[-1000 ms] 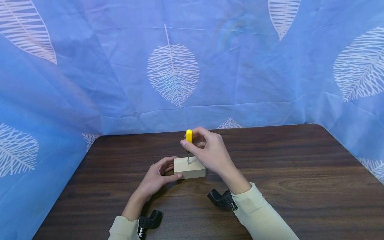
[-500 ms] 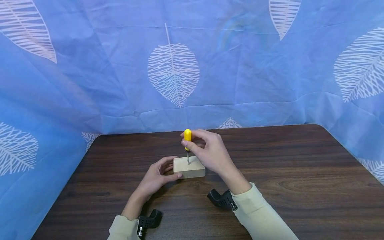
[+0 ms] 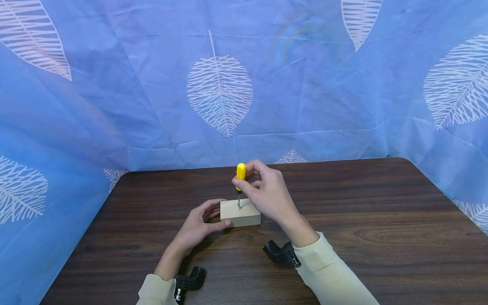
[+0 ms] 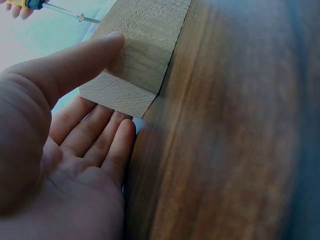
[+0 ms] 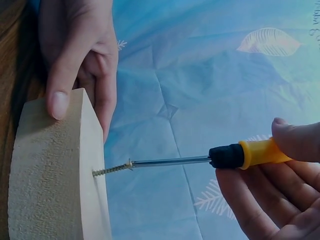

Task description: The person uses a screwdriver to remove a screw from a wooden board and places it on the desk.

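Block (image 3: pixel 240 221): pale wood, on the dark wood-grain surface (image 3: pixel 362 212).
Left fingers (image 4: pixel 120 147): mine, clamped on the block's left end, thumb (image 4: pixel 100 52) against the near face.
Right fingers (image 5: pixel 237 197): mine, pinching the yellow handle (image 5: pixel 262 152) of my screwdriver (image 5: pixel 172 161).
Screw (image 5: pixel 111 170): partly sunk in the block's upper face, threads showing; screwdriver tip at its head.
Around: blue cloth (image 3: pixel 305 93) with white leaf prints behind; black wrist mounts (image 3: pixel 190 279) by my sleeves (image 3: pixel 331 271).
Obstruction: my right hand (image 3: pixel 272 195) overlaps the block's far right corner, head view.
Writing: sideways lettering (image 5: pixel 317 20), cut off; cannot read it.
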Motion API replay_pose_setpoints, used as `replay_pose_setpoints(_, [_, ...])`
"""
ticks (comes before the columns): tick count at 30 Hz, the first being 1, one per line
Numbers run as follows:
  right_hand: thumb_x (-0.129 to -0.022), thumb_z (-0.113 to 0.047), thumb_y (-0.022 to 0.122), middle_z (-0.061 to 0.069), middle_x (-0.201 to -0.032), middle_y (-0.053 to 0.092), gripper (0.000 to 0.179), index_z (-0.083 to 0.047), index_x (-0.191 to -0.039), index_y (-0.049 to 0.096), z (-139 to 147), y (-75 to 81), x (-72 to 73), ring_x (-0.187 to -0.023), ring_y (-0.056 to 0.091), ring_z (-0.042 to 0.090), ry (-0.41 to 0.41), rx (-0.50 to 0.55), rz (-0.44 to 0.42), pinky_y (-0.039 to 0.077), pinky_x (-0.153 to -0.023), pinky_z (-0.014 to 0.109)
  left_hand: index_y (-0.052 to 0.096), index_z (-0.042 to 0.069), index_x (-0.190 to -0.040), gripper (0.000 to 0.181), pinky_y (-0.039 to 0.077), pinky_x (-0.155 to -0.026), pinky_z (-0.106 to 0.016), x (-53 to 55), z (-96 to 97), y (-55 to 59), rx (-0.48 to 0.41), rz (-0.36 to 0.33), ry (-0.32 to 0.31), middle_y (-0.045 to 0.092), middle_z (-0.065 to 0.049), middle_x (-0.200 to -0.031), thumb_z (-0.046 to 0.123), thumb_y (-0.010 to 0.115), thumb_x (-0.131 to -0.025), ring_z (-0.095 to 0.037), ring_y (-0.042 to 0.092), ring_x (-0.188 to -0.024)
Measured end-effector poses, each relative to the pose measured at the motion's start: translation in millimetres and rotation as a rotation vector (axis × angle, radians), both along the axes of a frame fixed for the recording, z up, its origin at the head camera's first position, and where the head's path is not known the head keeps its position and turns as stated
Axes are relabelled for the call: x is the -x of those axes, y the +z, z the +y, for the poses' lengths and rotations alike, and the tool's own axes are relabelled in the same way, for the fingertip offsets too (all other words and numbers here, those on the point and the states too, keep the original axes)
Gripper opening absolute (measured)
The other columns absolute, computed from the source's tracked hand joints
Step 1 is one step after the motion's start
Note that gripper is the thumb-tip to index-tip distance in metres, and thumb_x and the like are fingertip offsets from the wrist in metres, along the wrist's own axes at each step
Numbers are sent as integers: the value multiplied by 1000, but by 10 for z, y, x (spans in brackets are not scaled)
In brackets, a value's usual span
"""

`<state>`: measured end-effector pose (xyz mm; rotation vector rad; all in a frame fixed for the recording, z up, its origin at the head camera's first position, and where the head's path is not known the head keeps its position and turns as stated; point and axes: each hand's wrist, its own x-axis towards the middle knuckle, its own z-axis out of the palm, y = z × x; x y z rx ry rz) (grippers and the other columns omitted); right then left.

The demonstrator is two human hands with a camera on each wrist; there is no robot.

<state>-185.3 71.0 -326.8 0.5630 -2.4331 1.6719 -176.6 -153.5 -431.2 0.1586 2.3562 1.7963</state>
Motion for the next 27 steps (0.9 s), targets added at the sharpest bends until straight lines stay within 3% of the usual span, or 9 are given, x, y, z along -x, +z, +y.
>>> replay_pose_setpoints(6, [-101, -21, 78, 6, -113, 77, 19, -12, -116, 72, -3, -12, 5, -89, 82, 23, -4, -7, 28, 65, -73, 29, 63, 22, -148, 61, 47, -122, -60, -7, -4, -4, 11, 9, -9, 65, -7, -152, 23, 88, -93, -35, 57, -147])
replay_pose_setpoints(14, [-98, -27, 83, 4, -108, 78, 19, -14, -109, 75, -1, -13, 6, -80, 81, 21, -34, -21, 52, 64, -68, 32, 64, 24, -147, 60, 45, -123, -61, -1, 5, 10, 25, 1, 0, 65, -4, -152, 25, 88, -92, -34, 57, -147])
replay_pose_setpoints(20, [-100, -22, 80, 5, -108, 79, 16, -13, -114, 77, -1, -1, -3, -82, 80, 22, 6, -38, 80, 63, -69, 30, 63, 22, -149, 61, 45, -122, -61, 1, 5, 19, 24, 5, -7, 65, -6, -151, 24, 88, -92, -35, 57, -147])
replay_pose_setpoints(27, [-99, -28, 81, 3, -111, 78, 23, -15, -117, 75, -4, -19, 6, -83, 80, 18, -16, -26, 64, 65, -73, 32, 64, 21, -148, 61, 46, -122, -61, -3, 5, 7, 32, 9, 0, 65, -6, -151, 24, 88, -92, -36, 58, -146])
